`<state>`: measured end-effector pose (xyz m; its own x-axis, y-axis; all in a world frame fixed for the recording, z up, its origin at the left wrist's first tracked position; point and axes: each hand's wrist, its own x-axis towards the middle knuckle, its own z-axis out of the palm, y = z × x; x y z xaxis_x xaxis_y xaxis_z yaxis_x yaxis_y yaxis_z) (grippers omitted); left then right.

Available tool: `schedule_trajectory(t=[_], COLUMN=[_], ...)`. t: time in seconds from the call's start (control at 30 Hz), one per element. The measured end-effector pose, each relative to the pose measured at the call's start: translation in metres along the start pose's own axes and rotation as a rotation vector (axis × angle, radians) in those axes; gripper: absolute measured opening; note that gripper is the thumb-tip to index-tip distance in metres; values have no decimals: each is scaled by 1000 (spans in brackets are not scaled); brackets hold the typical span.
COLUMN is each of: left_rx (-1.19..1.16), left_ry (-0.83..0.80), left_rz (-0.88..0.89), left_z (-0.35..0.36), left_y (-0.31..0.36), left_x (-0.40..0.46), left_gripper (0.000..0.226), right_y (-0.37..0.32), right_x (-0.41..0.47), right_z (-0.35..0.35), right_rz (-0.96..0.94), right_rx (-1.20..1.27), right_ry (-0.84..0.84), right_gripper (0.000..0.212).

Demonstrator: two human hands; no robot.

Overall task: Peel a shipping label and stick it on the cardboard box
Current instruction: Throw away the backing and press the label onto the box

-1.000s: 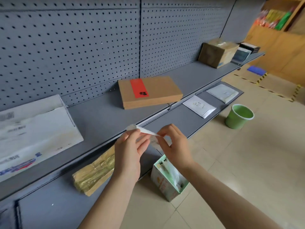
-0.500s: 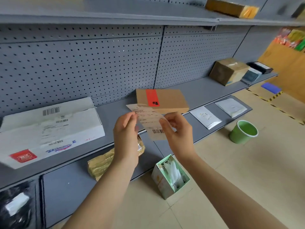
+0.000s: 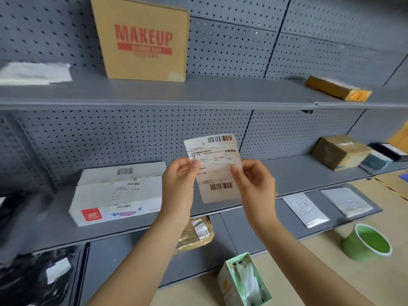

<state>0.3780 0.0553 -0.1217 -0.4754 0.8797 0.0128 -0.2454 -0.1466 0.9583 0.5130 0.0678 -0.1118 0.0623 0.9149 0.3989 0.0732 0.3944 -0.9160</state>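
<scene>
Both hands, left hand (image 3: pixel 180 180) and right hand (image 3: pixel 254 181), are pinching the shipping label (image 3: pixel 217 167) below the MAKEUP box (image 3: pixel 141 38); loose edges may curl and self-stick.

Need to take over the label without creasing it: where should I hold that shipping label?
Pinch the shipping label at its two long side edges near mid-height, coming in from left and right, as the left hand and right hand do: it hangs upright, thin and floppy.

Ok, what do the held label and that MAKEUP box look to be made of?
Label: likely matte thermal paper, thin; white with printed barcodes, flexing slightly between left hand and right hand. MAKEUP box: brown cardboard, dull finish, red print.
</scene>
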Motion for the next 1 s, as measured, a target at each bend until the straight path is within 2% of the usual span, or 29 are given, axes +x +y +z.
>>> schedule_trajectory(t=[0.47,1.0], left_rx=[33,121], left_ry=[37,129], left_rz=[239,454], left_z=[-12,-41], left_y=[81,165], left_x=[39,150], left_gripper=[13,14], right_y=[-47,-74], right_x=[55,161], right_z=[40,133], right_rz=[-26,-131], right_rx=[27,-2], right_ry=[-17,-55], right_gripper=[9,6])
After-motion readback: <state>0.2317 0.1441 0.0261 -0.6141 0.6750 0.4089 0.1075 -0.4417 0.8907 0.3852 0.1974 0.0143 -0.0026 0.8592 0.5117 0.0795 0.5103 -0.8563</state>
